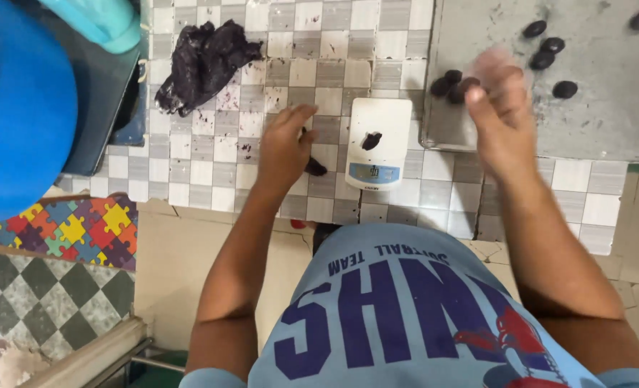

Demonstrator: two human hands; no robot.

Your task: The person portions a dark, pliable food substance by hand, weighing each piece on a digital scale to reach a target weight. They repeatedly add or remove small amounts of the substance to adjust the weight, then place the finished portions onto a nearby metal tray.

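Dough (315,167), a small dark piece, pinched at the left hand (285,149), fingers curled down on it against the tiled counter (211,179). Looks soft, tacky, light; likely to smear and stain (purple flecks already dot the tiles). Best taken by a loose pinch at the middle, not squeezed hard.

Right hand (502,108) blurred over the tray's near corner, fingers bunched close by a cluster of dark balls (452,85); cannot tell whether anything is gripped.

Between the hands, a white scale (378,140) with a small dark scrap (371,140) on its smooth platform, a blue display strip along the front edge.

Beyond the right hand, a flat grey metal tray (607,122), scuffed and matte, bearing more rounded, glossy balls (545,54) set well apart.

Beyond the left hand, a large lumpy mass (204,61) of the same dark dough, wrinkled and wet-looking, resting on the grey-and-white checked tiles.

Far left, a blue plastic tub (17,108), smooth and rounded; below it a bright puzzle mat (82,230).
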